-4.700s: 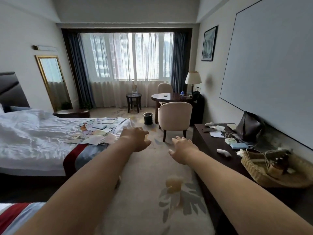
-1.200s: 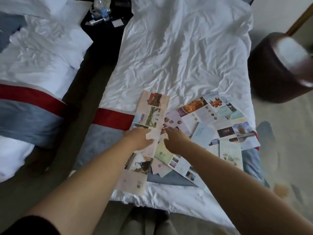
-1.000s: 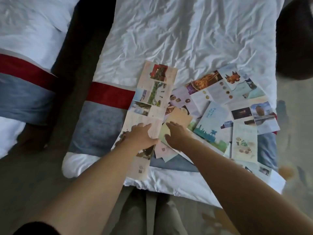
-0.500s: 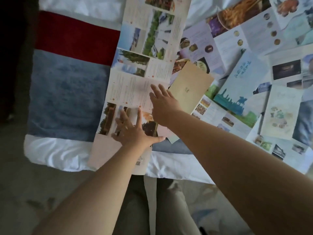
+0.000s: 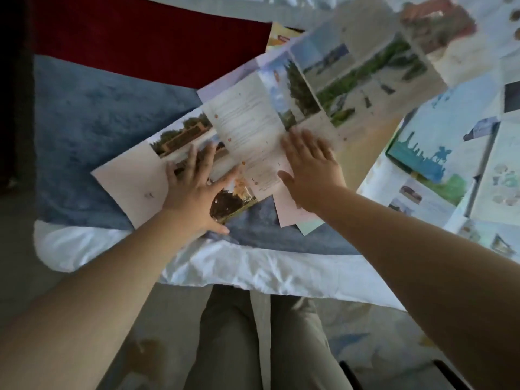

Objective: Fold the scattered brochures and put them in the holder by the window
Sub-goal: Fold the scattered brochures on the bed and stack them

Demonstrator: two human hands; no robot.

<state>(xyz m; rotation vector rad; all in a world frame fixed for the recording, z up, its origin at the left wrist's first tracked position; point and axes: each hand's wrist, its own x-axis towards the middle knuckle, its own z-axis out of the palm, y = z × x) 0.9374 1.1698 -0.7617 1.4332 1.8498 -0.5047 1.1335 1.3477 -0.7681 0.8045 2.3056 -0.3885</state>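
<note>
Long photo brochure [image 5: 253, 119] unfolded, slanted; others [image 5: 439, 142] scattered beside

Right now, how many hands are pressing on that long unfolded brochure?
2. The left hand lies flat on the brochure's near panels. The right hand lies flat beside it, nearer the middle. No others show.

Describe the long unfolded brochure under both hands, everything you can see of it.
The long brochure is thin printed paper, opened out into a strip of creased panels. Nearest is a blank pale end panel, then photos of a building and trees, a text panel, and green landscape photos. It lies diagonally across the blue bed runner and over other brochures, and its far end is blurred. The left hand and right hand press flat on it with straight fingers.
</note>
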